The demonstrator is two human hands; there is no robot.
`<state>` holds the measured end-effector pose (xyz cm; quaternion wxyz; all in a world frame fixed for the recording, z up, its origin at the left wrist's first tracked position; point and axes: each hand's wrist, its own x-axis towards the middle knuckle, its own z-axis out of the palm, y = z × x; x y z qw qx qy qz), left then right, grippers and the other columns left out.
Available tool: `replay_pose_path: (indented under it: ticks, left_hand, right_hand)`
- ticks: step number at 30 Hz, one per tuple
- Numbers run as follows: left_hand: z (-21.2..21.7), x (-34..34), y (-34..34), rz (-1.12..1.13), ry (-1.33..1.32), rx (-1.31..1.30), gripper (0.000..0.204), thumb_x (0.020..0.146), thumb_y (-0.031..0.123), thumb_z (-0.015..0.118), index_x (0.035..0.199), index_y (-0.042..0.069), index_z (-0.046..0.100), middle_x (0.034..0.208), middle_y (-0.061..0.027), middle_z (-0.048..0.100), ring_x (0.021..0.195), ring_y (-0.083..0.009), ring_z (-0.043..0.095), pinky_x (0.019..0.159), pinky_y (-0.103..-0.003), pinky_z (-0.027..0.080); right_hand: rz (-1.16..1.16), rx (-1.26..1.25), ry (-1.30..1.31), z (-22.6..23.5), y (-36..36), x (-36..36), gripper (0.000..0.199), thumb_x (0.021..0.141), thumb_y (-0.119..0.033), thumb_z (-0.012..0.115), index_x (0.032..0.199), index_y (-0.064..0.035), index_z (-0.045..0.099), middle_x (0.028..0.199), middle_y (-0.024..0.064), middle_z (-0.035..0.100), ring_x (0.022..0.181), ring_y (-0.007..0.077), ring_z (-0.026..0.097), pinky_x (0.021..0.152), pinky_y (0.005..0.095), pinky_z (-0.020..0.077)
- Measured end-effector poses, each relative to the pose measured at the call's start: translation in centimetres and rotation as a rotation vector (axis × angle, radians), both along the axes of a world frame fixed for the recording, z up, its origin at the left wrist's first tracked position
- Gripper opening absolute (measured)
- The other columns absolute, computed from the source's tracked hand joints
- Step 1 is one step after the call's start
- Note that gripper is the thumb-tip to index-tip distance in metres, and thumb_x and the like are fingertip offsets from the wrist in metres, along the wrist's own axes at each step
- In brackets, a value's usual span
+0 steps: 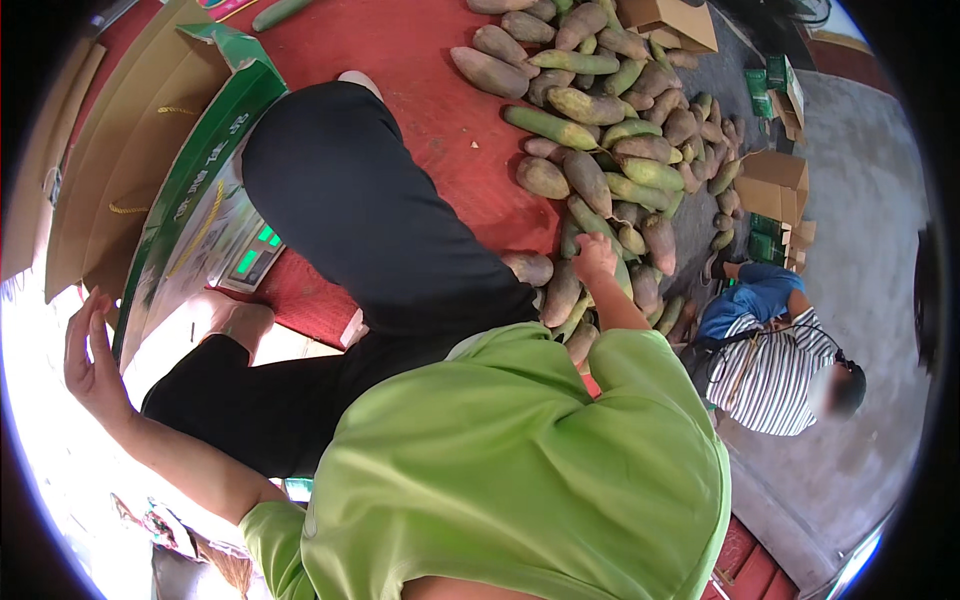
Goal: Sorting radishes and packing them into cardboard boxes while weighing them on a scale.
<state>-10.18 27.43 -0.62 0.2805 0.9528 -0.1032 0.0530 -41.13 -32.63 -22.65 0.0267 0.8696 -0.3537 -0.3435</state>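
Observation:
My right hand (pixel 595 257) reaches into a heap of large green and purplish-brown radishes (pixel 650 172). Its fingers are bent over a green radish (pixel 570 238) near the heap's close edge; part of the grip is hidden. Out to the left, my left hand (pixel 92 360) is raised with its fingers apart and nothing in it. It is beside the lower edge of an open cardboard box (pixel 130 170) with green printed sides and yellow rope handles. Next to the box, a scale (pixel 248 264) shows lit green digits.
Red matting (pixel 440 130) lies under the radishes. Another person in a striped top (pixel 770 375) is bent down at the right. Open cardboard cartons (pixel 772 185) and green packs (pixel 768 240) stand beyond the heap. My black-trousered leg (pixel 370 200) lies between box and heap.

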Motion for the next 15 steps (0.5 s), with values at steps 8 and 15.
replay_pose_path:
  ticks: [8, 15]
  left_hand:
    - [0.1, -0.6, -1.7, -0.024, -0.037, -0.102, 0.019, 0.090, 0.005, 0.059, 0.106, 0.000, 0.069, 0.096, -0.0082, 0.068, 0.085, -0.0146, 0.063, 0.080, -0.027, 0.050]
    - [1.4, -0.7, -2.7, -0.019, -0.029, -0.176, 0.018, 0.088, 0.004, 0.063, 0.104, -0.002, 0.069, 0.092, -0.0087, 0.067, 0.087, -0.0149, 0.063, 0.075, -0.024, 0.051]
  right_hand:
    - [-0.095, -0.071, 0.233, 0.4, -3.4, -3.5, 0.064, 0.079, -0.012, 0.066, 0.136, -0.0205, 0.039, 0.138, 0.0024, 0.041, 0.132, 0.0243, 0.037, 0.101, 0.0455, 0.0401]
    - [0.012, -0.131, 0.106, -1.5, -5.6, -5.1, 0.038, 0.083, -0.015, 0.060, 0.121, -0.0150, 0.051, 0.124, 0.0110, 0.048, 0.119, 0.0311, 0.048, 0.092, 0.0438, 0.0473]
